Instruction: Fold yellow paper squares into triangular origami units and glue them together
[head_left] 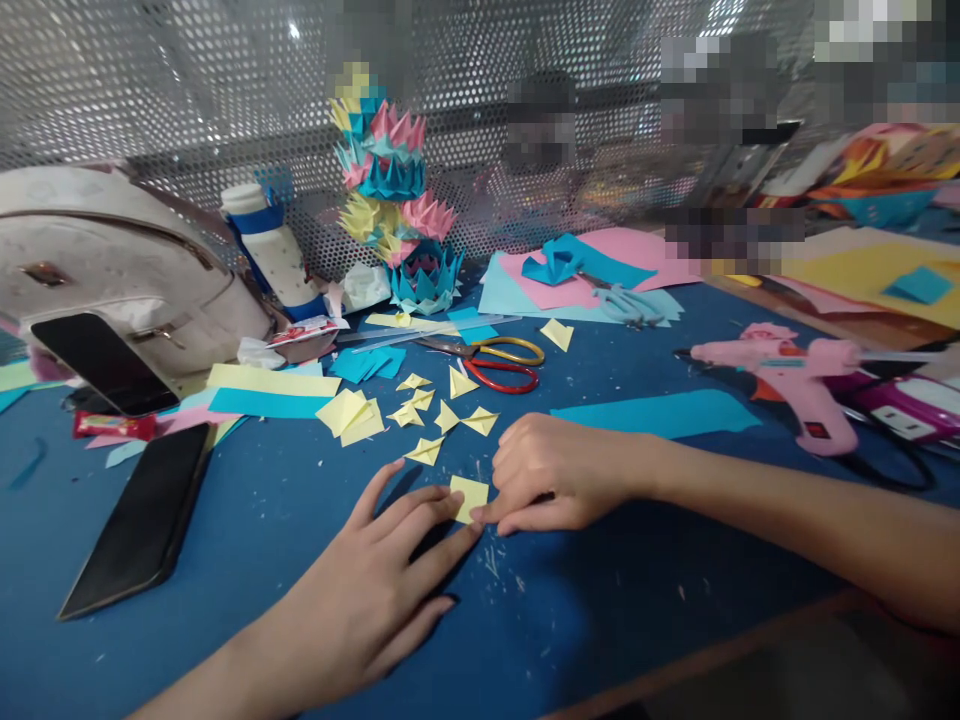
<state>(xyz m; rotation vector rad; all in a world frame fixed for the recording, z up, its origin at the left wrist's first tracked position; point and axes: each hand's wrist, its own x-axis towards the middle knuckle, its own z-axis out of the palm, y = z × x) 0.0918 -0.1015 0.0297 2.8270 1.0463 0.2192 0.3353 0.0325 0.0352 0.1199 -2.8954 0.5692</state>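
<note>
A small yellow paper square [470, 494] lies flat on the blue table in front of me. My left hand [382, 560] is spread palm down, with fingertips on the square's left and lower edges. My right hand [547, 475] is curled, its index fingertip pressing the square's lower right corner; whether it pinches any paper is hidden. Just beyond are several folded yellow paper triangles [480, 421]. To their left sits a loose pile of yellow paper squares [351, 416].
Scissors [499, 362] lie beyond the triangles. A pink glue gun [795, 370] and a blue paper strip [660, 414] are at right. Two phones, one a black phone [142, 520], a backpack [127, 260] and a bottle [270, 245] stand left. A folded-paper tower [397, 180] rises behind.
</note>
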